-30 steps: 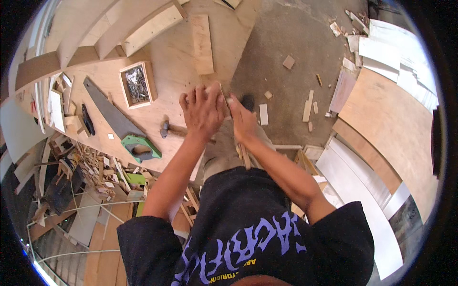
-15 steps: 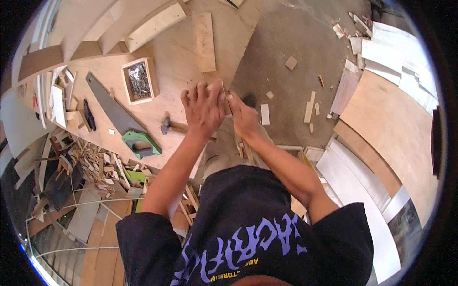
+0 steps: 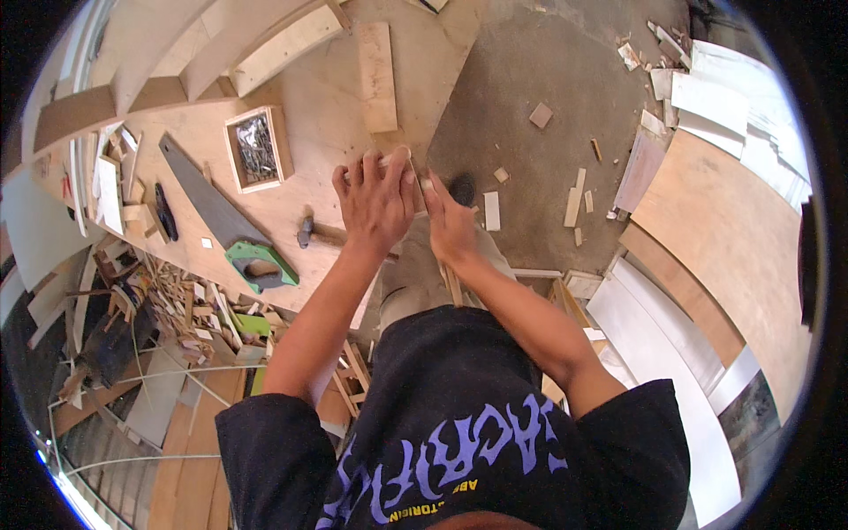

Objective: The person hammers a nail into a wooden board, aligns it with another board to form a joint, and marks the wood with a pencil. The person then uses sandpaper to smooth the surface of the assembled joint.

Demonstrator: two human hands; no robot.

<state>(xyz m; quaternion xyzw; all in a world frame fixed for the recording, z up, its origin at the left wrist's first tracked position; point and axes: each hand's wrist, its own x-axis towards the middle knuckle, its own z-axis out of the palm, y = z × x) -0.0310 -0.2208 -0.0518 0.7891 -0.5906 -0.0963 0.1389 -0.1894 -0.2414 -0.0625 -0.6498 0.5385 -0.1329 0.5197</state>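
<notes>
My left hand [image 3: 375, 201] is closed over a small piece of wood [image 3: 418, 181] at the edge of the workbench, its fingers bent over the far side. My right hand [image 3: 450, 228] is closed against the right side of that wood, thumb pointing forward. What lies inside the right fist is mostly hidden. Below it a thin wooden strip [image 3: 451, 284] shows in front of my trousers; whether the hand holds it I cannot tell. A hammer [image 3: 306, 231] lies on the bench to the left of my left forearm, partly behind it.
A handsaw with a green handle [image 3: 216, 208] and an open wooden box of nails or screws [image 3: 258, 150] lie on the plywood bench [image 3: 314, 115]. A board [image 3: 378, 78] lies farther off. Offcuts [image 3: 199, 309] pile up at left. Large panels [image 3: 707, 230] lean at right.
My right hand has shifted slightly toward me and turned a little. My left hand stays nearly in place on the wood.
</notes>
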